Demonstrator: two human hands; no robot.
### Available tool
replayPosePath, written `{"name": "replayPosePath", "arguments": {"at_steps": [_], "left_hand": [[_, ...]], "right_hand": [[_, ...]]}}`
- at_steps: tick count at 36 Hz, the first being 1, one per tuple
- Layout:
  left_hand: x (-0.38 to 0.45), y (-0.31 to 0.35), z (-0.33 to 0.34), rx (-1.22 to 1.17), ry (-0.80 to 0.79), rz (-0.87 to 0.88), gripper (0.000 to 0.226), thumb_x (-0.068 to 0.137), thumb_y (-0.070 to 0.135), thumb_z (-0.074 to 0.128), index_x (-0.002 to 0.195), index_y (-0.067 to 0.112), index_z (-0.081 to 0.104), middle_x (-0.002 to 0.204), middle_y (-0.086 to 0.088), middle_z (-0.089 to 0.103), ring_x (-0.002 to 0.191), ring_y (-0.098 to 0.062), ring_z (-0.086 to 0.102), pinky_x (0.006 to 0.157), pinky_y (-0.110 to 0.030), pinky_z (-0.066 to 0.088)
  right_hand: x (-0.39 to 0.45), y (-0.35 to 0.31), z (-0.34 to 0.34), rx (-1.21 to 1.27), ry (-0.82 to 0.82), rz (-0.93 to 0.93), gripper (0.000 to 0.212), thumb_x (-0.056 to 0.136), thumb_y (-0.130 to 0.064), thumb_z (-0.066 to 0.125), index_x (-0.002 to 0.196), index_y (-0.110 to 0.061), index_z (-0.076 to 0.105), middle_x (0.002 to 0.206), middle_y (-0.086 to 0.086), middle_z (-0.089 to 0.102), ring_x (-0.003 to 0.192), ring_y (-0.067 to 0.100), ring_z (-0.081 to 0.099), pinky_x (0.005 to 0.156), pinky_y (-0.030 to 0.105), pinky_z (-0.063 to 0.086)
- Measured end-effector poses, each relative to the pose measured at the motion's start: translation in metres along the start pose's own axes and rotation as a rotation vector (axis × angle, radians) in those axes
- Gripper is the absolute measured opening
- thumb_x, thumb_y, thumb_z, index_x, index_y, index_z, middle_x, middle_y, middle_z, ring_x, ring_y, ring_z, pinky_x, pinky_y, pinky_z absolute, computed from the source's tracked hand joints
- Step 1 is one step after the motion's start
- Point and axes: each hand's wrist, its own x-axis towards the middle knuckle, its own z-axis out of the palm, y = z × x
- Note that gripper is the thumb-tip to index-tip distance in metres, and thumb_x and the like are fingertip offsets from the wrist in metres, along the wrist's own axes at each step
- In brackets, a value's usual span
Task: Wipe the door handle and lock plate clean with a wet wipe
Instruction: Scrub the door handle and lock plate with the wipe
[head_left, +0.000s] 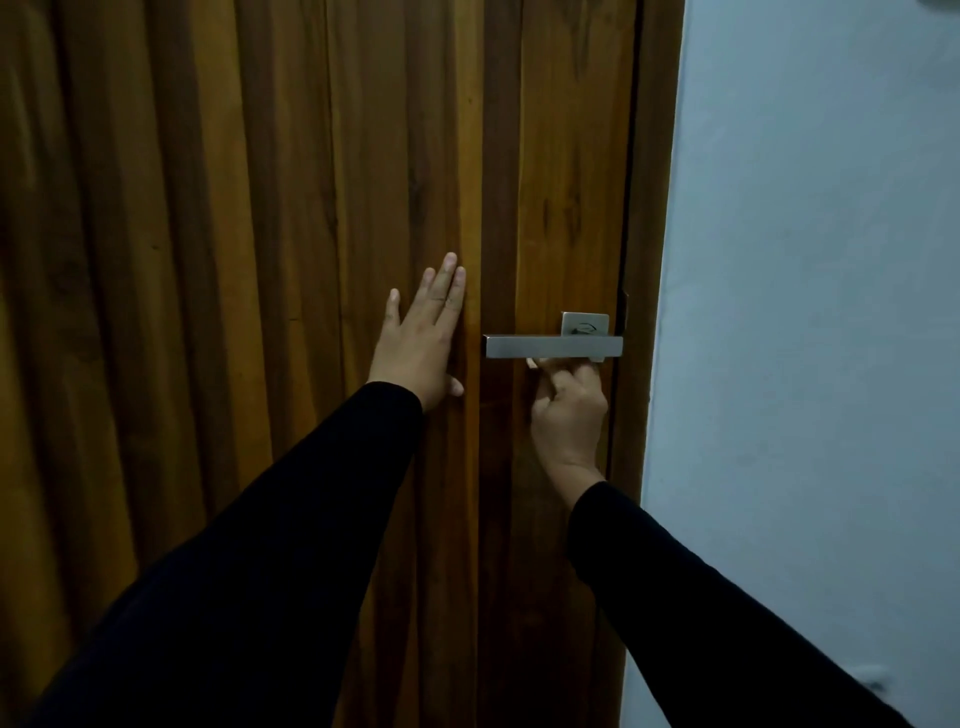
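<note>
Head view: right hand (569, 410) curls up under the handle (553, 347), fingertips pinching a pale scrap, perhaps the wipe (532, 362); lock plate (584, 325) sits just above. Left hand (421, 338) lies spread flat on the door (260, 208). Pressing upward could rattle the lever; the barely held scrap may slip.

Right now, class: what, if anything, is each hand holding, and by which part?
The left hand holds nothing; it rests flat on the door. The right hand reaches under the door handle; whether it holds a wipe cannot be told.
</note>
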Motion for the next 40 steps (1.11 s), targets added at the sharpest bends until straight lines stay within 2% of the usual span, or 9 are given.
{"name": "replayPosePath", "arguments": {"at_steps": [4, 7, 13, 19, 26, 29, 32, 37, 40], "left_hand": [[0.000, 0.000, 0.001, -0.007, 0.011, 0.007, 0.132, 0.067, 0.033, 0.080, 0.143, 0.018, -0.026, 0.151, 0.002, -0.034, 0.142, -0.019, -0.019, 0.112, -0.047, -0.007], [0.001, -0.001, 0.002, -0.010, 0.014, 0.009, 0.131, 0.067, 0.033, 0.080, 0.143, 0.018, -0.026, 0.151, 0.002, -0.033, 0.142, -0.019, -0.018, 0.112, -0.046, -0.007], [0.001, 0.000, 0.002, -0.010, 0.015, 0.003, 0.132, 0.067, 0.033, 0.081, 0.144, 0.018, -0.025, 0.151, 0.001, -0.033, 0.142, -0.019, -0.018, 0.111, -0.046, -0.008], [0.002, -0.001, 0.003, -0.014, 0.017, 0.001, 0.131, 0.067, 0.033, 0.080, 0.144, 0.018, -0.025, 0.151, 0.002, -0.034, 0.142, -0.018, -0.019, 0.110, -0.045, -0.009], [0.002, -0.002, 0.002, -0.013, 0.012, 0.009, 0.131, 0.068, 0.033, 0.080, 0.144, 0.018, -0.026, 0.151, 0.002, -0.034, 0.142, -0.019, -0.019, 0.109, -0.045, -0.010], [0.001, -0.001, 0.001, -0.023, 0.007, 0.011, 0.130, 0.068, 0.032, 0.080, 0.144, 0.019, -0.025, 0.151, 0.002, -0.034, 0.142, -0.019, -0.019, 0.110, -0.045, -0.009], [0.002, 0.000, 0.002, -0.018, 0.001, 0.011, 0.130, 0.068, 0.033, 0.080, 0.143, 0.019, -0.026, 0.150, 0.003, -0.035, 0.142, -0.019, -0.019, 0.110, -0.045, -0.009], [0.001, -0.001, 0.001, -0.008, 0.006, 0.012, 0.130, 0.069, 0.033, 0.079, 0.143, 0.018, -0.027, 0.150, 0.002, -0.035, 0.142, -0.019, -0.019, 0.111, -0.046, -0.009], [0.001, -0.001, 0.001, -0.003, 0.007, 0.010, 0.130, 0.069, 0.034, 0.079, 0.143, 0.018, -0.027, 0.150, 0.001, -0.035, 0.142, -0.020, -0.019, 0.111, -0.046, -0.008]], "right_hand": [[0.002, 0.000, 0.006, -0.058, -0.038, -0.021, 0.020, 0.089, -0.005, 0.055, 0.105, -0.003, 0.067, 0.113, 0.020, 0.062, 0.112, 0.036, 0.054, 0.097, 0.028, 0.029], [0.003, 0.002, 0.005, -0.127, -0.080, -0.061, 0.020, 0.087, -0.004, 0.056, 0.104, -0.004, 0.068, 0.112, 0.019, 0.063, 0.113, 0.036, 0.053, 0.101, 0.037, 0.037], [0.000, 0.004, -0.005, -0.202, -0.164, -0.221, 0.022, 0.079, 0.007, 0.061, 0.099, 0.001, 0.069, 0.101, 0.022, 0.067, 0.104, 0.040, 0.057, 0.091, 0.044, 0.047], [-0.020, 0.014, -0.010, -0.229, -0.168, -0.354, 0.030, 0.057, 0.015, 0.075, 0.084, 0.002, 0.070, 0.079, 0.017, 0.067, 0.075, 0.034, 0.065, 0.063, 0.035, 0.054], [-0.034, 0.025, -0.009, -0.231, -0.245, -0.369, 0.020, 0.070, 0.008, 0.068, 0.088, -0.001, 0.070, 0.080, 0.013, 0.067, 0.071, 0.029, 0.061, 0.058, 0.030, 0.049], [-0.030, 0.026, -0.009, -0.192, -0.292, -0.314, 0.025, 0.072, 0.012, 0.065, 0.093, 0.000, 0.069, 0.088, 0.016, 0.065, 0.082, 0.031, 0.060, 0.067, 0.032, 0.048], [-0.023, 0.031, -0.012, -0.056, -0.169, -0.166, 0.023, 0.079, 0.011, 0.059, 0.096, 0.000, 0.068, 0.093, 0.016, 0.063, 0.086, 0.025, 0.058, 0.076, 0.027, 0.047], [-0.002, 0.034, -0.030, 0.112, 0.163, 0.094, 0.023, 0.083, 0.008, 0.054, 0.100, 0.000, 0.068, 0.093, 0.012, 0.062, 0.083, 0.014, 0.054, 0.071, -0.007, 0.033], [0.012, 0.041, -0.036, 0.084, 0.222, 0.176, 0.026, 0.087, 0.003, 0.052, 0.106, -0.004, 0.067, 0.097, 0.013, 0.063, 0.085, 0.010, 0.051, 0.071, 0.000, 0.034]]}}
